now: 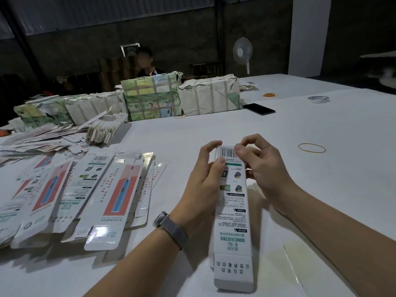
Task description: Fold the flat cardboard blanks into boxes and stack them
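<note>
Dim workshop, dark corrugated wall behind; white-covered desk fills the view. At centre, running from 12 toward 6 o'clock, a long narrow white printed cardboard box is held off the desk surface, far barcode end up between both hands, near end flap hanging open toward the wearer. Left hand, grey mesh watch strap on the wrist, curls round the box's left edge, thumb pressed on the printed face just below the barcode; likely this steadies the tube so it keeps its squared shape. Right hand has its fingers curled and pinching at the top end, apparently to tuck the far flap shut; the flap itself is hidden, so cannot confirm. At 9 o'clock, a fanned pile of flat white and coral printed blanks lies within the left hand's reach, presumably the supply. Beyond, at 11 to 12 o'clock, taped paper-wrapped bundles. Yellow rubber band at 2 o'clock, black phone further off. No stack of finished boxes is identifiable in view. Judgement: one end closing, near end not yet done.
</note>
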Motion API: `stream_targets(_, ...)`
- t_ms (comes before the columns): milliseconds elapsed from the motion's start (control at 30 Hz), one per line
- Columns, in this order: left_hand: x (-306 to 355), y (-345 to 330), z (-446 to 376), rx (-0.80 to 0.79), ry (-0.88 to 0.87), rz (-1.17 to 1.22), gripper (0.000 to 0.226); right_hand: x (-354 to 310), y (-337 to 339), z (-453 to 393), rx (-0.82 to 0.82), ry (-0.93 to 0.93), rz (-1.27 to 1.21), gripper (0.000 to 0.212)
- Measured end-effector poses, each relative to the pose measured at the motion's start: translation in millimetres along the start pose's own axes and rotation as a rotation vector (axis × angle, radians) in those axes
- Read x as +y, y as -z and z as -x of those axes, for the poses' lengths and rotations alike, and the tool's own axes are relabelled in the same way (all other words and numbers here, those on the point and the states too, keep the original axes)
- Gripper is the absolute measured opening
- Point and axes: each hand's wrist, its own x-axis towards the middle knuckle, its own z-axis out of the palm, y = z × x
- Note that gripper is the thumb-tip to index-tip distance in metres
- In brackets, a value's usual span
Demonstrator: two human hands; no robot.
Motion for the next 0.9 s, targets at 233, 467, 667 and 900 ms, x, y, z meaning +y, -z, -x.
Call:
stream_targets(233, 3.4, 2.1, 0.0, -0.013, 0.006, -0.017, 0.02, 0.7, 3.7, -1.2, 0.041, 0.103, 0.133, 0.018)
stream_targets(467, 1.9, 3.0, 0.0, -0.011, 0.002, -0.027, 0.022, 2.6, 0.3, 0.4, 0.039, 0.073, 0.038, 0.006)
stream_targets(667, -0.2, 2.5, -1.2, 0.018, 0.002, -0.037, 0.025, 6.5, 0.3, 1.5, 0.062, -0.014, -0.058, 0.007)
stream_targets(900, 2.4, 3.5, -5.2, 0.103, 0.016, -0.025, 0.021, 7.8, -12.5, 3.4, 0.051, 0.021, 0.021, 0.015)
